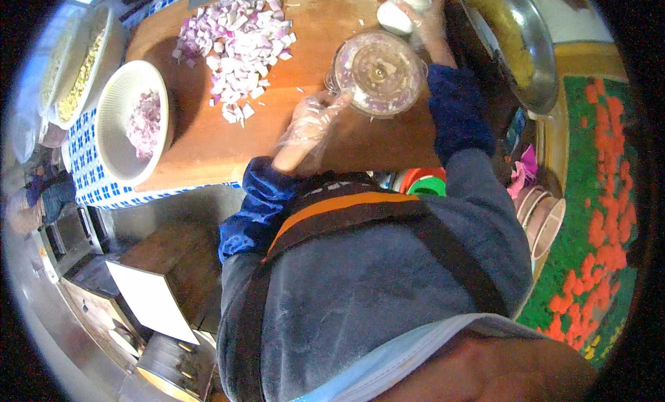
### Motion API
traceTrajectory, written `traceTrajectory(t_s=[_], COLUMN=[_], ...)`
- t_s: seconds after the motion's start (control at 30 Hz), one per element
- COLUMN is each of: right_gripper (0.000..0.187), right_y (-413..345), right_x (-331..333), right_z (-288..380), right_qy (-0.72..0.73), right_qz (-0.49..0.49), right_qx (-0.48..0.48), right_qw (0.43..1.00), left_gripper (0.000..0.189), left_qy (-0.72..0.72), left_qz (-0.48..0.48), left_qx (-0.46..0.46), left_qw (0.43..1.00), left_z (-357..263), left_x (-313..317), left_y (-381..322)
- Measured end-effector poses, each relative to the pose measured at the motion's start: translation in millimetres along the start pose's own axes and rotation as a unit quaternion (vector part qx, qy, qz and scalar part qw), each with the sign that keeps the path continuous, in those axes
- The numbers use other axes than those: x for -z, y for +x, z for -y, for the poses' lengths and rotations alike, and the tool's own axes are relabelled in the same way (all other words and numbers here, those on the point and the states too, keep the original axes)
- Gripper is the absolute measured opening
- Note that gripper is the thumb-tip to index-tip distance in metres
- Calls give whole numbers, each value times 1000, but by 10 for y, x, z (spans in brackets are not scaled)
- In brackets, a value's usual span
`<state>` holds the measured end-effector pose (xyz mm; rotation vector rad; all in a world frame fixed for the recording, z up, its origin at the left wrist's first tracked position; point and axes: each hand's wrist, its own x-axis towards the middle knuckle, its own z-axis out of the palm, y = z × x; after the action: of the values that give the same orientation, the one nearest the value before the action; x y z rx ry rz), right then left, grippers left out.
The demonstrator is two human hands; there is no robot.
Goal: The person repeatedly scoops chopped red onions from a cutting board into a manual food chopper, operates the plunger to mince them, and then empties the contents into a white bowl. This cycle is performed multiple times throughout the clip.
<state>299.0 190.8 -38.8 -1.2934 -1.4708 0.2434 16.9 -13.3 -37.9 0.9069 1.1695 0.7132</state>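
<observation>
My left hand (311, 122), in a clear plastic glove, grips the rim or handle side of a clear chopper bowl (380, 74) with onion bits and a central post inside. My right hand (425, 25), also gloved, is closed on a white chopper lid or motor unit (402, 13) just beyond the bowl. Chopped red onion (244, 43) lies in a heap on the brown cutting board (208, 157), left of the bowl. Finely minced onion (145, 124) rests in a white plastic basket (106, 126) at the board's left edge.
White baskets (104, 64) with pale yellow chopped food stand at the far left. A large metal basin (543, 48) holds yellow food at the right. Near my waist are red and green round containers (427, 186). Another person's arm (57, 199) shows at the left edge.
</observation>
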Motion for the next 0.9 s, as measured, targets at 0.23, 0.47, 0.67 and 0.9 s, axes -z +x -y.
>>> traceTrajectory(t_s=[0.23,0.47,0.67,0.9], right_gripper=[42,29,21,12], right_y=[-447,-397,-303,-497], right_x=[549,623,624,66], right_z=[380,538,1285,2161], right_qy=[-242,-170,172,299], right_qz=[374,377,419,490], right_qx=[-144,-115,-41,147], right_qw=[883,903,891,805], left_gripper=[35,53,107,61], left_qy=[-46,-22,-183,-499], left_qz=[28,34,44,-5], left_qx=[13,-13,-3,-79], left_qw=[998,999,982,863], left_z=[-88,103,47,-348], left_x=[-232,-193,58,1116], left_y=[-70,55,100,-2])
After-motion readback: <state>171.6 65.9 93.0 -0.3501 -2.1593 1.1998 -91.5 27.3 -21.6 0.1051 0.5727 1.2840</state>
